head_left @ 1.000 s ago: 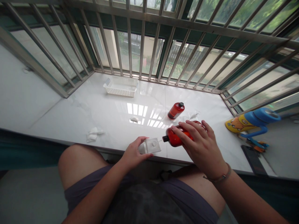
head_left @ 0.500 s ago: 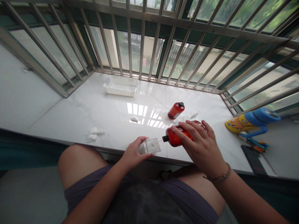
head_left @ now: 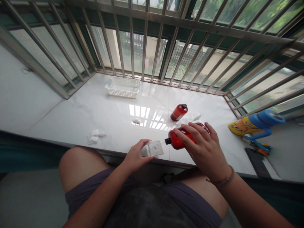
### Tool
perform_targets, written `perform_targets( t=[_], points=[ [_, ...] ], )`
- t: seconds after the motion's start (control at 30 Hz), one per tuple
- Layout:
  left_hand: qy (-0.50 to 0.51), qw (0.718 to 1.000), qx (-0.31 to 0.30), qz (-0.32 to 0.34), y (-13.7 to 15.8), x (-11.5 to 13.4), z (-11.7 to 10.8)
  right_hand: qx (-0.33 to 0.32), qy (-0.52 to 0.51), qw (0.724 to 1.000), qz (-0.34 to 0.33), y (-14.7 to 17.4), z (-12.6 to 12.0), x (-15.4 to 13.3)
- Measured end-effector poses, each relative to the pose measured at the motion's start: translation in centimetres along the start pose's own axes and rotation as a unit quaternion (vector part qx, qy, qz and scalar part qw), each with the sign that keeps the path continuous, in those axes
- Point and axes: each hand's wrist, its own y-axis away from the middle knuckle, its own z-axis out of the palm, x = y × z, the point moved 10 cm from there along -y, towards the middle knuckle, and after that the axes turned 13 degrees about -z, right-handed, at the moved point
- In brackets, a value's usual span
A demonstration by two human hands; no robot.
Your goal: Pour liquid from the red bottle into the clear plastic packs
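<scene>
Left hand is reaching forward, thumb and fingers gripping a clear container between them, right hand is arching palm-down, fingers clasping a red bottle beneath them, neck pointing at the container.

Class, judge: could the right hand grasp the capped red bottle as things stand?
Probably not: the right hand is holding the tilted bottle, though the capped red bottle stands close by.

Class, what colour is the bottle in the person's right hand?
Red. The bottle in the right hand shows best in the head view.
</scene>
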Motion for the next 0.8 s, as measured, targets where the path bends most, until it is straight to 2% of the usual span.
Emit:
perform_targets(
  t=[0.8],
  points=[
    [0.010, 1.000, 0.002, -0.001, 0.13, 0.30, -0.04, -0.002, 0.006, 1.000, -0.007, 0.03, 0.03, -0.27]
  ],
)
